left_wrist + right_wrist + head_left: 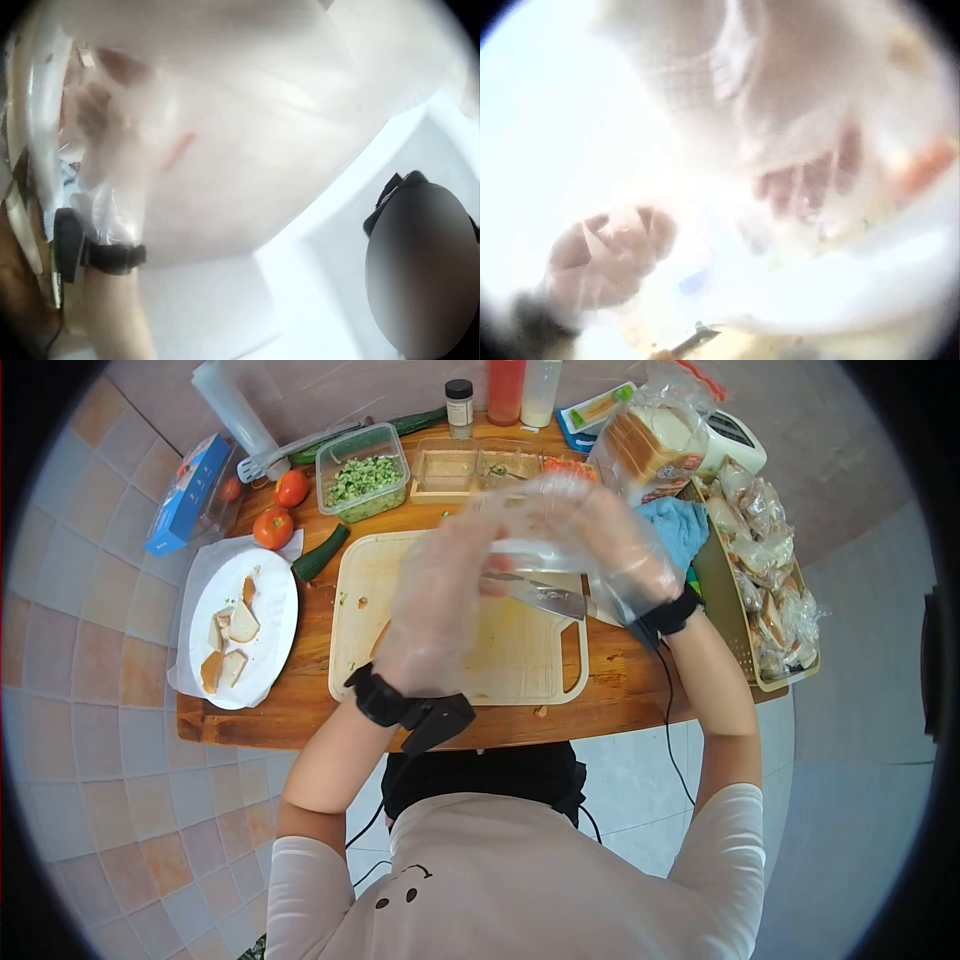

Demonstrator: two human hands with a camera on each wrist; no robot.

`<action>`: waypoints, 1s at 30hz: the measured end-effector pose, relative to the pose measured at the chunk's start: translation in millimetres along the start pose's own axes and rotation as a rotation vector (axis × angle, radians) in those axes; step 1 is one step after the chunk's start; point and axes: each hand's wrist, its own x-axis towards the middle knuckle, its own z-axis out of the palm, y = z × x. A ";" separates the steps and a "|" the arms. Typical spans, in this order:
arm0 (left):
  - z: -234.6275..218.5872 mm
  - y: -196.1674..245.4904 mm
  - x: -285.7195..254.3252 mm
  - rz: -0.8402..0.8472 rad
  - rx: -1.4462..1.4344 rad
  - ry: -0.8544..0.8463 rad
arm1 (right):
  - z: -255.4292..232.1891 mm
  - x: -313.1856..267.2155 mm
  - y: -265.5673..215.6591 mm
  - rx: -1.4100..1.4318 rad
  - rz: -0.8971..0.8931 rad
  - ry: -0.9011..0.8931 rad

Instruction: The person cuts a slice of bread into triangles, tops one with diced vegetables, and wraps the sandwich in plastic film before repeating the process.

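Note:
Both hands wear loose clear plastic gloves and are raised over the cutting board (pixel 365 575). Between them spreads a clear plastic bag (pixel 540 547), blurred and see-through. My left hand (pixel 440 595) grips its left side; the curled fingers of this hand (pixel 611 259) show in the right wrist view. On the other side my right hand (pixel 615 540) holds the plastic, with its fingertips (pixel 817 184) bent. Milky plastic (pixel 240 150) fills much of the left wrist view. Below the hands, a knife (pixel 555 600) lies with its blade pointing right, its handle mostly hidden.
A white plate (pixel 275 650) with bread crust pieces is on the left. Along the back are tomatoes (pixel 273 528), a tub of chopped cucumber (pixel 362 485), a wooden divided box (pixel 445 470) and bagged bread (pixel 650 445). On the right stand a blue cloth (pixel 675 525) and a bin (pixel 735 600) of plastic-wrapped sandwiches.

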 end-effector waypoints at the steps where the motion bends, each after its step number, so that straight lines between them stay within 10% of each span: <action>1: -2.8 -0.2 -2.3 0.001 -0.032 0.025 | -13.8 3.9 14.3 0.019 0.020 0.076; 7: 22.9 32.1 -15.0 -0.480 -0.627 0.428 | -22.5 13.3 -24.3 0.098 -0.009 0.020; 9: 22.6 -21.5 -21.9 -0.006 -0.284 0.208 | -22.1 18.8 -29.2 0.146 -0.009 -0.044; 11: 25.7 -23.4 -12.1 0.122 -0.347 0.081 | -16.6 19.2 -37.7 0.220 -0.013 -0.093; 13: 36.6 -8.9 19.8 -0.082 -0.827 0.032 | -11.2 19.7 -43.7 0.215 -0.030 -0.136; 23: 24.1 -4.1 2.9 -0.159 -0.716 0.094 | -3.9 4.6 -51.5 0.321 0.076 -0.056; 30: 19.5 32.5 -19.0 -0.233 -0.690 0.134 | -1.8 5.1 -98.8 0.150 -0.410 -0.103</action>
